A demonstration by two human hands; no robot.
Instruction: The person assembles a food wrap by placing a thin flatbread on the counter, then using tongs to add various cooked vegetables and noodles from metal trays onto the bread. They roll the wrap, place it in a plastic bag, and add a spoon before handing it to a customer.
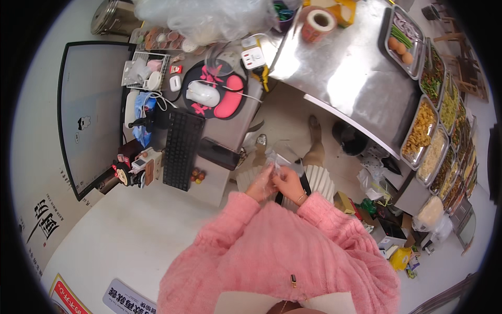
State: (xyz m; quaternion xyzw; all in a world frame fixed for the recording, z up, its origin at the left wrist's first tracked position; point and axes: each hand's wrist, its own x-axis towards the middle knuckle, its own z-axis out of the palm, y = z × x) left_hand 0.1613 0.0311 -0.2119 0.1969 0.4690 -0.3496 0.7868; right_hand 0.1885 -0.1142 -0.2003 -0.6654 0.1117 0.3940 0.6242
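Observation:
Close together in front of my body, both hands work at a thin piece of clear plastic (273, 156). My left hand (260, 183) has its fingers drawn together at the plastic, and a glossy clear layer seems to lie over the hand, like a disposable glove. My right hand (289, 184), a thin bracelet at its wrist, is closed with thumb and fingertips pinching the plastic beside the left fingers. The exact shape of the plastic is blurred. Below the hands show a pleated white skirt (319, 180) and the floor.
At left stand a monitor (94, 115), a keyboard (183, 149), a mouse (204, 94) and a phone (218, 153). A steel counter (334, 68) with a paper roll (319, 23) lies ahead right. Food trays (420, 131) line the right. A black bin (349, 137) stands below.

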